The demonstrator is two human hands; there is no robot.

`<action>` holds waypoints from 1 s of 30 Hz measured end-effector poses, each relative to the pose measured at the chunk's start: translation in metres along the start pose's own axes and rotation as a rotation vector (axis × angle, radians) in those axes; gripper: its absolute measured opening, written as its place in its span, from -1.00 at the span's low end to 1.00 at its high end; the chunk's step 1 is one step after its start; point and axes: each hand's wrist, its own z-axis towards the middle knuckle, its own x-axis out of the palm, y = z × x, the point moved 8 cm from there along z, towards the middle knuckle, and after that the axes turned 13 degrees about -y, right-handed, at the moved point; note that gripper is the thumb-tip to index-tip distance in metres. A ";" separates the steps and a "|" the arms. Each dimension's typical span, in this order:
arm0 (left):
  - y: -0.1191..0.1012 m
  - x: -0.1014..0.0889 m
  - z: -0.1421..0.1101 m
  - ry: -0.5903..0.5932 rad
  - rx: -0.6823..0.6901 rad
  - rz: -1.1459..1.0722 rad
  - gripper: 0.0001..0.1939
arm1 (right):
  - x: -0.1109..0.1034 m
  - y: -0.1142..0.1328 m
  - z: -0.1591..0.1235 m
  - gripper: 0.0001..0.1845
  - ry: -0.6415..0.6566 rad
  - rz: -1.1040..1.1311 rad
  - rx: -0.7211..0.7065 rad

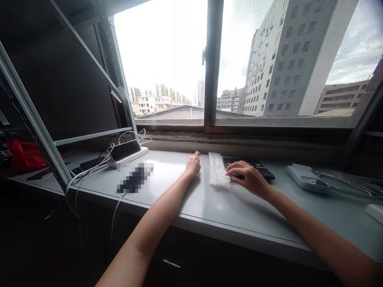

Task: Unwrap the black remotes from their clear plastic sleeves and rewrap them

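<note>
My left hand (194,165) rests on the grey tabletop, left of the plastic bag and apart from it. Its fingers are curled closed, and whatever they may hold is hidden. A clear, crinkled plastic bag (218,170) lies flat in front of the window, its contents too blurred to make out. At the bag's right edge, my right hand (247,177) has its fingers bent but apart, the fingertips at or just touching the plastic. Behind and partly beneath this hand lies a black keyboard (259,166).
A pale blue device (306,178) and clear plastic packaging (347,183) lie on the right. To the left are a white power strip (145,152) with tangled cables, a dark phone-like object (125,149) and a pixelated dark item (134,180). A metal shelf post (36,119) stands farther left.
</note>
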 end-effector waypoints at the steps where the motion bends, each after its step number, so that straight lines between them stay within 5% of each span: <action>1: -0.001 0.000 0.000 0.001 0.006 -0.005 -0.43 | 0.000 0.001 0.001 -0.85 -0.002 -0.018 -0.002; 5: -0.002 0.001 0.001 -0.010 0.024 -0.028 -0.43 | 0.010 0.009 0.001 -0.68 0.058 -0.043 -0.057; 10: -0.001 0.006 0.000 -0.016 0.007 -0.102 -0.44 | 0.022 0.024 0.000 -0.82 0.104 -0.242 -0.170; 14: 0.000 0.003 0.005 -0.111 -0.068 -0.252 -0.54 | 0.011 0.038 0.022 -0.77 -0.047 -0.431 -0.211; 18: 0.010 0.004 0.011 -0.157 -0.274 -0.476 -0.82 | 0.004 0.035 0.063 -0.84 -0.224 -0.413 -0.051; 23: 0.014 0.020 0.007 0.004 -0.591 -0.946 -0.39 | 0.022 0.026 0.076 -0.88 -0.404 -0.277 0.135; 26: -0.003 0.020 0.003 0.182 -0.612 -1.356 -0.24 | 0.058 0.045 0.062 -0.84 -0.210 -0.266 -0.077; 30: -0.017 0.012 -0.008 0.409 -0.552 -1.402 -0.04 | 0.073 0.062 0.049 -0.87 -0.127 -0.358 -0.162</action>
